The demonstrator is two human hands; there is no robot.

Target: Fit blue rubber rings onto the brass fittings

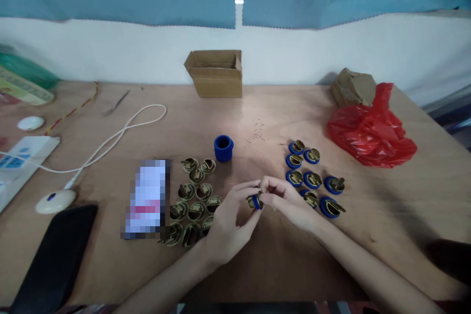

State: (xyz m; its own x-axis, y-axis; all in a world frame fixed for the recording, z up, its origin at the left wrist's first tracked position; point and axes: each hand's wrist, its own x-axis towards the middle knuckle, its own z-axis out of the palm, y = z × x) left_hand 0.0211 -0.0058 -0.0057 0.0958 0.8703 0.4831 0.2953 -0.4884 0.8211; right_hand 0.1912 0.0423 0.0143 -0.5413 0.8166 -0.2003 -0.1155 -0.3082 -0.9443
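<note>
Left hand [228,218] and right hand [289,202], grips pinched, hold a brass-coloured cap [250,202]: probably light, stiff (perhaps slick), best taken by its blue ring [256,201].

The slim forearms [353,252] and slender fingers [242,193] are bare.

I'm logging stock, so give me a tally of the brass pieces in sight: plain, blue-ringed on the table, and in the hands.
Plain brass pieces: 11
Blue-ringed brass pieces on the table: 8
Blue-ringed piece held by the left hand and right hand: 1
Total: 20 in sight; the hands may hide more.
</note>
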